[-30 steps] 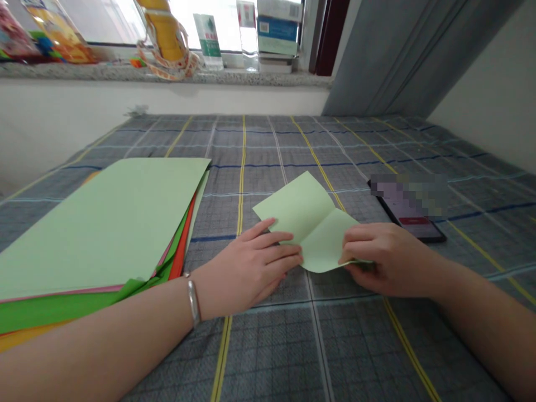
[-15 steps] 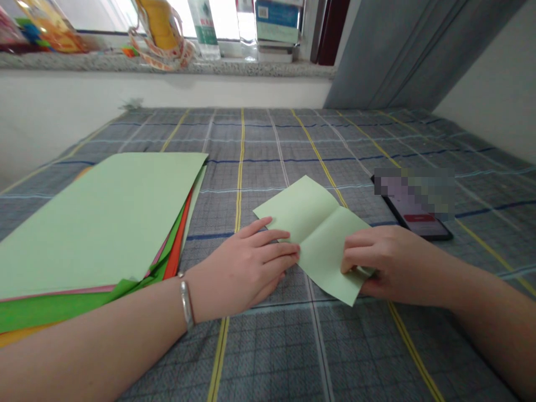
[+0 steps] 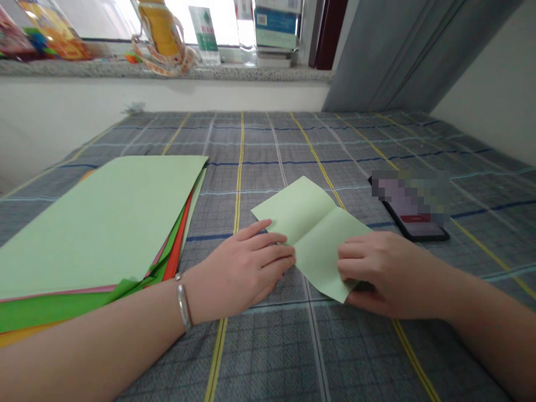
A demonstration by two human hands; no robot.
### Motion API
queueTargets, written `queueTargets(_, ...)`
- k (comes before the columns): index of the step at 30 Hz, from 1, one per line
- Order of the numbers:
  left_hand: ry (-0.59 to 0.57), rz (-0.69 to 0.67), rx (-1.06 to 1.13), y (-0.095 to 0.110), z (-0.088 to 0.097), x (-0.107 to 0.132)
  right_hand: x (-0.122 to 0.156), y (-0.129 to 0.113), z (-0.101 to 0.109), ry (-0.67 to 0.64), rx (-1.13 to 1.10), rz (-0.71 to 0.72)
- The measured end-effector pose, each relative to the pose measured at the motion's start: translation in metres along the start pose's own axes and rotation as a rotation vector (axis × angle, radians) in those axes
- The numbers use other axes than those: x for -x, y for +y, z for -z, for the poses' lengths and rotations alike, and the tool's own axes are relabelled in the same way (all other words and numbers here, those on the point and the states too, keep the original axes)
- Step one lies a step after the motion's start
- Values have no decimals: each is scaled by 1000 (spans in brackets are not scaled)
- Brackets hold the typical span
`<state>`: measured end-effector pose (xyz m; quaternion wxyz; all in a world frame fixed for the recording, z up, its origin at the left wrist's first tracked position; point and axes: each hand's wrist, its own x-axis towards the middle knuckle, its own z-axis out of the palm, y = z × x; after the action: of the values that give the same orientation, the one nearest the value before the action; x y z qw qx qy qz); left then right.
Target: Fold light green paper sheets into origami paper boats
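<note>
A small sheet of light green paper [image 3: 312, 215] with a crease across its middle lies in front of me on the checked cloth. My left hand [image 3: 251, 262] rests at the sheet's left edge, fingers stretched out and fingertips touching the paper. A silver bangle circles that wrist. On the right side of the sheet, my right hand [image 3: 377, 271] has its fingers curled over the top and its thumb at the lower right edge, gripping the paper there. The sheet's right corner is hidden by this hand.
At the left lies a stack of large coloured sheets [image 3: 109, 218], light green on top. Beyond my right hand is a phone [image 3: 419, 226], partly blurred out. Bottles [image 3: 205, 36], a yellow container [image 3: 161, 28] and boxes [image 3: 276, 25] stand on the windowsill. A grey curtain [image 3: 389, 50] hangs at the right.
My right hand has shifted slightly left and down over the paper's right corner, its fingers more curled. The left hand and the sheet stay nearly in place; the view has tilted slightly.
</note>
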<state>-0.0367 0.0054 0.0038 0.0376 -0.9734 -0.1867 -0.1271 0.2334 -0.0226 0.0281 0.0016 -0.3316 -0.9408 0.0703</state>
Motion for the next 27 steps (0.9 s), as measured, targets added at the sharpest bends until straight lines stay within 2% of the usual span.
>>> queueTargets(3, -1, -16, -5, 0, 1, -1, 2, -3, 2, -12, -8, 15)
queueTargets(7, 4, -28, -4, 0, 1, -1, 1, 0, 0, 9, -41, -42)
queueTargets(15, 23, -1, 27, 0, -1, 0, -11, 21, -17, 100, -263, -337)
queueTargets(21, -22, 2, 32, -1, 1, -1, -17, 18, -23, 241, -124, -466)
queueTargets(27, -17, 20, 37, 0, 0, -2, -22, 16, -26, 246, -8, -590)
